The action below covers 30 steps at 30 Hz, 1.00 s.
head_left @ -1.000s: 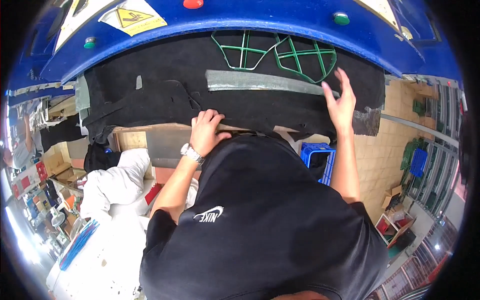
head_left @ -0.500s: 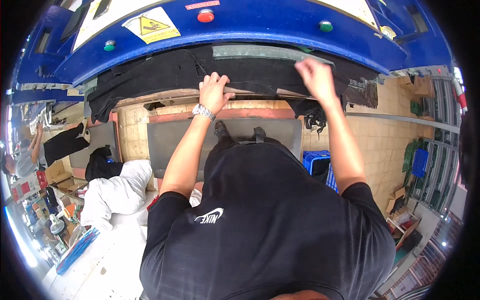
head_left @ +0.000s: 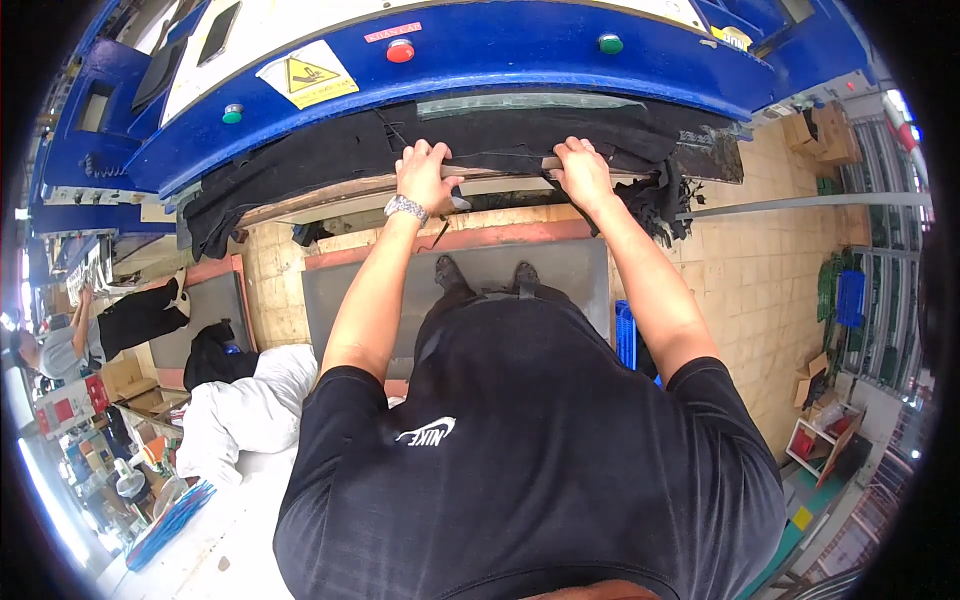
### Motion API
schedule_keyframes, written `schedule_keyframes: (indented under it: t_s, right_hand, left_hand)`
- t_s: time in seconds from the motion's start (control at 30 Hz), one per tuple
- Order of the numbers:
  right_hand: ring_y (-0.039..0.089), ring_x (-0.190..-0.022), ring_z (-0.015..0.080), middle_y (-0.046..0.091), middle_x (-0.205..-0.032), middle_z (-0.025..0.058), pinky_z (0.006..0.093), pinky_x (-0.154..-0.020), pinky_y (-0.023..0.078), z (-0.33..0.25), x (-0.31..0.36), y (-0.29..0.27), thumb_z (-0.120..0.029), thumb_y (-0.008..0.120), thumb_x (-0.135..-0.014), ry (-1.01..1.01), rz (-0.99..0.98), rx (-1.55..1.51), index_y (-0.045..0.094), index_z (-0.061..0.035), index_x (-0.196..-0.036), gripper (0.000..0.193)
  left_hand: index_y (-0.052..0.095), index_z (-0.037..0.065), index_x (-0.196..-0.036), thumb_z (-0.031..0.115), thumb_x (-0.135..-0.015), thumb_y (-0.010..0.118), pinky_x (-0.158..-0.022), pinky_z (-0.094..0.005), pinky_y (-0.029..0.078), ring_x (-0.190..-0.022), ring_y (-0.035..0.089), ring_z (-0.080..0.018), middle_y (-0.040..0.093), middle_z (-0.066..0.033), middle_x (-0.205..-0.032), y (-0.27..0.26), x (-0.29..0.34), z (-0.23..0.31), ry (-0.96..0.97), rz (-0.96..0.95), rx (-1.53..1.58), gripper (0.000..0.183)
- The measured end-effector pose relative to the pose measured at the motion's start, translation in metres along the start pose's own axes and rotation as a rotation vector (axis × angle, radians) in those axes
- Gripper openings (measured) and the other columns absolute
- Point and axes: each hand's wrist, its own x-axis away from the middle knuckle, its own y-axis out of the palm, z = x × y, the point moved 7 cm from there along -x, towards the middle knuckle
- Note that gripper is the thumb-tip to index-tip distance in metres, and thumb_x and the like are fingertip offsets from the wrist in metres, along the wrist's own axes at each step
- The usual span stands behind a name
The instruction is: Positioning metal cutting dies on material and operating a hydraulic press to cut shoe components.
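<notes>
Black fabric (head_left: 300,160) lies along the bed of a blue press (head_left: 500,75), its front edge over a wooden ledge (head_left: 330,197). My left hand (head_left: 424,178), with a metal-banded watch (head_left: 407,208) at the wrist, curls its fingers on the fabric's front edge. A small pale piece shows by its thumb, too small to name. Farther right, my right hand (head_left: 582,172) is closed on the same edge, fingertips on top and thumb inward. Behind the hands a greyish-green strip (head_left: 530,102) runs along the back of the fabric.
On the press front are a red button (head_left: 400,51), green buttons (head_left: 610,44) and a yellow warning label (head_left: 308,74). Black scraps (head_left: 655,212) hang at right. A metal bar (head_left: 800,205) sticks out there. White cloth (head_left: 250,410) lies behind left; another person (head_left: 100,330) stands far left.
My right hand has come down and left from above the fabric to its front edge and closed there. My left hand stays at the edge. The view has shifted slightly.
</notes>
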Motion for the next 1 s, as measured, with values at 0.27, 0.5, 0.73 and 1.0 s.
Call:
schedule_keyframes:
  t_s: [0.27, 0.5, 0.73, 1.0]
  right_hand:
    - [0.060, -0.108, 0.0390, 0.064, -0.106, 0.0162, 0.0490, -0.092, 0.052, -0.002, 0.004, -0.032, -0.014, 0.080, -0.076, -0.076, 0.118, -0.044, 0.066, -0.0030, -0.097, 0.028]
    - [0.060, -0.102, 0.0369, 0.060, -0.100, 0.0148, 0.0473, -0.086, 0.052, 0.003, 0.043, -0.027, -0.003, 0.082, -0.070, -0.062, 0.117, -0.118, 0.064, -0.0023, -0.093, 0.030]
    - [0.066, -0.078, 0.0393, 0.067, -0.078, 0.0172, 0.0471, -0.071, 0.054, -0.005, 0.067, -0.054, -0.028, 0.082, -0.081, -0.081, -0.220, -0.314, 0.066, -0.0015, -0.078, 0.031]
    - [0.064, -0.108, 0.0375, 0.062, -0.119, 0.0180, 0.0460, -0.089, 0.054, 0.033, 0.001, -0.053, -0.050, 0.083, -0.077, 0.187, 0.142, -0.193, 0.059, -0.0025, -0.135, 0.079]
  left_hand:
    - [0.066, 0.018, -0.105, 0.036, -0.070, 0.089, -0.086, -0.0498, 0.044, -0.106, 0.055, -0.0342, 0.057, -0.0101, -0.108, -0.023, -0.007, 0.014, -0.020, -0.016, -0.033, 0.046]
    - [0.064, 0.017, -0.104, 0.030, -0.066, 0.091, -0.084, -0.0474, 0.041, -0.105, 0.053, -0.0320, 0.055, -0.0087, -0.105, -0.016, 0.034, 0.032, -0.023, -0.012, 0.099, 0.048]
    - [0.069, 0.013, -0.101, 0.031, -0.074, 0.088, -0.077, -0.0450, 0.048, -0.096, 0.059, -0.0308, 0.059, -0.0087, -0.096, -0.024, 0.078, 0.054, 0.003, -0.180, 0.071, 0.038]
    - [0.068, 0.003, -0.122, 0.017, -0.103, 0.063, -0.082, -0.0308, 0.056, -0.100, 0.072, -0.0172, 0.073, -0.0103, -0.112, 0.025, 0.034, 0.108, -0.287, -0.361, 0.863, 0.025]
